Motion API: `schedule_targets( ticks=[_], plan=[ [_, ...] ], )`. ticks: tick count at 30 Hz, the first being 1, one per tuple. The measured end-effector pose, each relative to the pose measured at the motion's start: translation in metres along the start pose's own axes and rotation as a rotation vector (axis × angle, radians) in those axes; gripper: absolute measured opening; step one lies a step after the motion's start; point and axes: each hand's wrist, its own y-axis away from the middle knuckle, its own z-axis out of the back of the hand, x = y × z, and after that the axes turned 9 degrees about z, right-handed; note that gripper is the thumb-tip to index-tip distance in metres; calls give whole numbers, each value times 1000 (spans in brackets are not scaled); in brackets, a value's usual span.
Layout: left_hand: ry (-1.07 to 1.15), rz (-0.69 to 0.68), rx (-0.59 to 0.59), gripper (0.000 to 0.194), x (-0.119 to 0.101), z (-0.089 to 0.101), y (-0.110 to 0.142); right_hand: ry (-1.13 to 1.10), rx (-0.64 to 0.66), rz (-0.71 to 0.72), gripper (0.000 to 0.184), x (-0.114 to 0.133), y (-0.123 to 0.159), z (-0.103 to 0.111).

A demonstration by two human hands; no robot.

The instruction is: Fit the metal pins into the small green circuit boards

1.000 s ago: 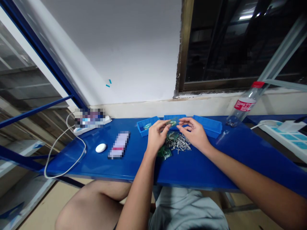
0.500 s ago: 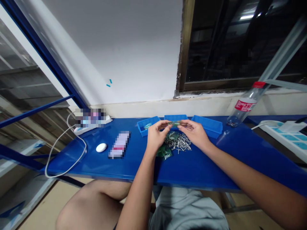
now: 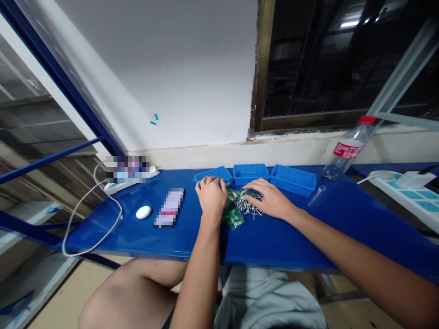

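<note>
My left hand [image 3: 211, 197] hangs over the front of the left blue bin [image 3: 224, 172]. Its fingers are bent downward and spread apart; the tips are hidden, and I see nothing held in them. My right hand [image 3: 269, 197] reaches in from the right, thumb and fingers apart, over the pile of metal pins [image 3: 245, 206], which look like rivets or screws. Its fingertips are at the green plastic packets heaped beside the pins. One green packet [image 3: 236, 217] lies at the near edge of the heap, between my two hands.
A middle blue bin [image 3: 251, 167] and a right blue bin [image 3: 294, 179] stand along the wall. On the left lie a phone [image 3: 169, 208] and a white oval object [image 3: 143, 212]. A plastic bottle [image 3: 348, 150] and a power strip [image 3: 416, 194] are at the right.
Both hands held a small greenish packet between them above the pile. They have parted: the left moved left to the left bin, the right came down to the packets and pins.
</note>
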Motion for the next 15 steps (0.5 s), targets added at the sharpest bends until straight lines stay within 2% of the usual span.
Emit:
schedule_targets(
  ticks=[3, 6, 8, 10, 15],
  plan=[
    [45, 9, -12, 30, 2, -5, 2, 17, 100, 54, 29, -5, 2, -4],
    [89, 17, -45, 29, 2, -5, 1, -2, 116, 47, 23, -11, 3, -6],
    [112, 2, -45, 28, 1, -3, -1, -28, 82, 31, 19, -12, 2, -6],
    [156, -77, -15, 28, -4, 0, -3, -43, 26, 12, 20, -10, 1, -3],
    [305, -338, 179, 33, -20, 6, 2, -65, -192, -76, 25, -2, -3, 4]
  ],
)
